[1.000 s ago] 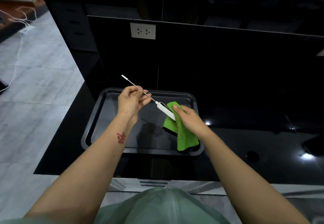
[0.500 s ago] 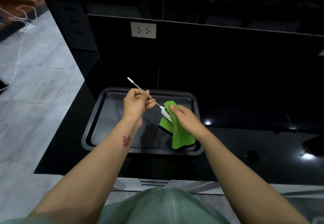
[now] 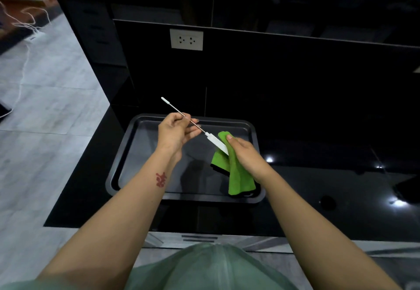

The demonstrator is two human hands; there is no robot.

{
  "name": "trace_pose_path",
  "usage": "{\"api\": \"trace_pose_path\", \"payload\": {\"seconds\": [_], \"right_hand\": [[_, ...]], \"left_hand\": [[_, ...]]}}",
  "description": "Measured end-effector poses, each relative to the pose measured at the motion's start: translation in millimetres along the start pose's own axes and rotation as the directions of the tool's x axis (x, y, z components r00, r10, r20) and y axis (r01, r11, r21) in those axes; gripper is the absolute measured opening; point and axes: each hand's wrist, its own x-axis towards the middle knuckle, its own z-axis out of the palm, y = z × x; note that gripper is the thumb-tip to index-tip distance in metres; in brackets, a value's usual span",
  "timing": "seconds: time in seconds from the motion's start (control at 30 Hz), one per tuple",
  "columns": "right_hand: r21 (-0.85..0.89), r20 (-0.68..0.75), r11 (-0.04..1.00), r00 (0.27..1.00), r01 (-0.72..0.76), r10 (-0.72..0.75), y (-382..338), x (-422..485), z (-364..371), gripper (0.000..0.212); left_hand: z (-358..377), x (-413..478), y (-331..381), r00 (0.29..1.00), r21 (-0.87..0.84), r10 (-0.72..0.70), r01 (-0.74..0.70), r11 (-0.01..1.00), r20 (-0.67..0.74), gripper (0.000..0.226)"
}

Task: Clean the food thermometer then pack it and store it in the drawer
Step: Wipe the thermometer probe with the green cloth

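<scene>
I am cleaning the food thermometer (image 3: 203,130), and that is the first job of the three. I hold it up in the air over the dark baking tray (image 3: 181,197), not touching the tray. My left hand (image 3: 176,131) pinches the thin metal stick (image 3: 175,108) between my thumb and fingers. The tip of the stick points out toward 10 o'clock. The white handle (image 3: 216,142) points the other way, toward 4 o'clock. My right hand (image 3: 244,154) holds the green cloth (image 3: 239,176) and squeezes it around the far end of the white handle. The rest of the cloth hangs down over the tray's 3 o'clock side. The tray sits on the shiny black counter (image 3: 318,187), and a white wall socket (image 3: 186,39) is up at 12 o'clock. I think the wiping is only partly done, because the cloth covers just the handle end and the metal stick is bare. Next I think I should slide the cloth along toward 10 o'clock, over the stick. For that my left hand has to hold tight and then shift, so the cloth can pass. The tip looks thin, so I should rub gently and not bend it. I cannot see a case to pack it in, and I cannot tell where the drawer is.
</scene>
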Motion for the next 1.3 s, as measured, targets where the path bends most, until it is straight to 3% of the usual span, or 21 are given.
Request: {"api": "trace_pose_path", "payload": {"seconds": [0.33,0.47,0.6,0.73,0.77,0.87,0.93,1.07,1.17,1.3], "right_hand": [[-0.17,0.024,0.978,0.992,0.124,-0.122,-8.6,8.7,12.8,0.042],[-0.118,0.012,0.986,0.993,0.119,-0.118,-5.6,5.3,11.0,0.027],[-0.052,-0.01,0.993,0.994,0.104,-0.105,2.3,2.0,5.2,0.04],[-0.037,-0.073,0.993,0.99,0.114,-0.117,4.4,0.9,8.6,0.039],[-0.035,-0.101,0.992,0.987,0.124,-0.127,5.3,0.9,10.2,0.039],[-0.058,-0.178,0.986,0.97,0.157,-0.165,8.1,2.3,14.4,0.031],[-0.104,-0.194,0.981,0.964,0.163,-0.18,7.5,2.3,15.8,0.033],[-0.156,-0.17,0.975,0.968,0.156,-0.182,5.7,-1.4,16.2,0.034],[-0.137,-0.199,0.982,0.967,0.133,-0.158,10.6,-1.7,10.3,0.032],[0.012,-0.282,1.0,0.959,0.011,-0.007,20.2,0.6,-7.8,0.018]], "left_hand": [[6.3,0.0,-9.1,0.999,0.123,0.024,-0.019,0.992,-0.041,0.018],[3.4,2.0,-2.0,0.997,0.095,0.023,-0.016,0.995,-0.074,0.019],[-1.2,1.9,3.1,0.993,0.06,0.017,-0.01,0.998,-0.113,0.019],[3.9,-3.9,-2.0,0.989,0.016,0.016,-0.014,1.0,-0.147,0.012],[6.8,-6.1,-6.4,0.991,0.07,0.016,-0.007,0.998,-0.136,0.014],[16.0,-15.9,-25.7,0.993,0.398,-0.073,0.104,0.911,-0.093,0.051],[22.4,-28.4,-33.6,0.989,0.52,-0.126,0.148,0.841,-0.079,0.05],[27.3,-33.4,-32.2,0.992,0.608,-0.036,0.101,0.787,-0.119,0.039],[21.5,-26.9,-24.9,0.995,0.528,-0.014,0.066,0.847,-0.101,0.032],[11.4,-22.1,-7.5,0.98,0.396,-0.165,0.109,0.912,0.109,0.018]]}}
